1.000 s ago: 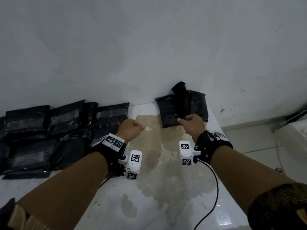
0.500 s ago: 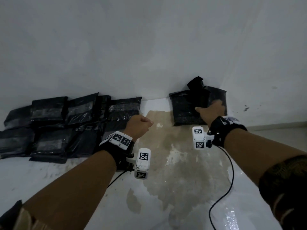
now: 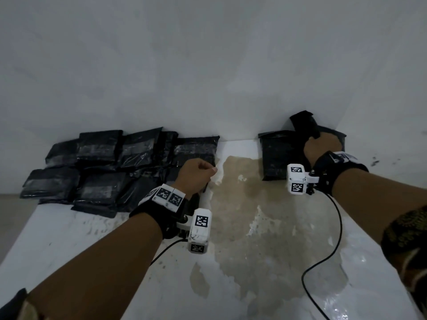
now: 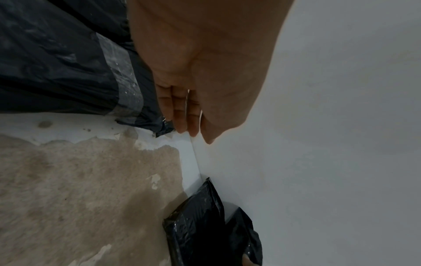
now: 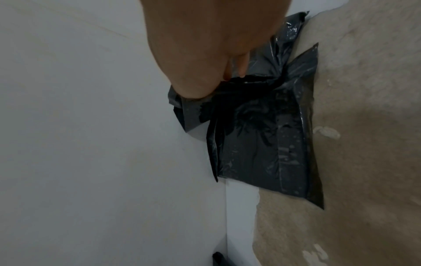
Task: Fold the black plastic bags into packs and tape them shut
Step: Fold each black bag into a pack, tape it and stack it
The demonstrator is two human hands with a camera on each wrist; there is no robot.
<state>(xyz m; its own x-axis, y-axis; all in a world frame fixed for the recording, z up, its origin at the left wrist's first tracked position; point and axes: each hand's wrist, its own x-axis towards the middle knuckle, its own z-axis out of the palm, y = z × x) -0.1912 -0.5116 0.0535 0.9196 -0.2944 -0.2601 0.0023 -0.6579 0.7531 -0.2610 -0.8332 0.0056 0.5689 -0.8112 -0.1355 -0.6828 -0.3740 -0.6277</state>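
An untaped black plastic bag lies flat against the wall at the far right of the table, with a folded flap sticking up. My right hand grips that flap. In the right wrist view its thumb and fingers pinch the bag's upper edge. My left hand is a closed fist holding nothing, beside the pile of taped black packs. The left wrist view shows its fingers curled into the palm, with a taped pack next to it.
The white table has a worn beige patch in the middle. A white wall stands directly behind the bags. Black wrist-camera cables trail over the table near both forearms. The table's left edge drops to the floor.
My right hand has reached forward and to the right onto the untaped bag and taken hold of its flap. The left fist has stayed near the taped packs.
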